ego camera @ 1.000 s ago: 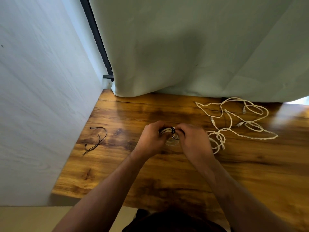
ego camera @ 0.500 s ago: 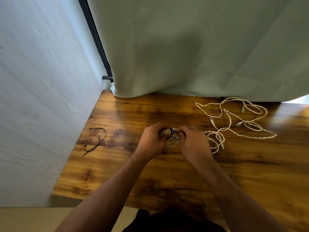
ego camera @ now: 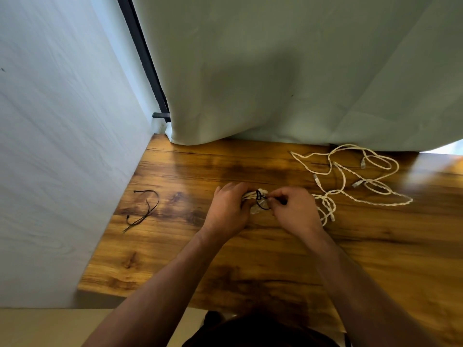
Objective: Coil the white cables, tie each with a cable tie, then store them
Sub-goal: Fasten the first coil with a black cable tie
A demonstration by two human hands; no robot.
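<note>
Compared with half a second earlier, the right hand (ego camera: pixel 295 209) is drawing slightly toward 3 o'clock. This is widening the gap between the two hands and exposing more of the bundle.

At 12 o'clock a pale curtain (ego camera: pixel 275 71) is hanging, its hem touching the far edge of the wooden table (ego camera: pixel 375 259), while a pale wall (ego camera: pixel 62 146) is closing off the 9 o'clock side.

At 2 o'clock of the hands, near the curtain hem, the loose white cables (ego camera: pixel 350 171) are lying in a tangle, with one looped end sitting just beside the right hand.

Near the middle of the table, the left hand (ego camera: pixel 229 211) is gripping the coiled white cable (ego camera: pixel 250 195), fingers curled round it. The right hand is pinching the black cable tie (ego camera: pixel 259 196), which is looping round the coil between the two hands.

At 9 o'clock of the hands, well apart from them and near the wall, the spare black cable ties (ego camera: pixel 147 209) are lying on the wood.
</note>
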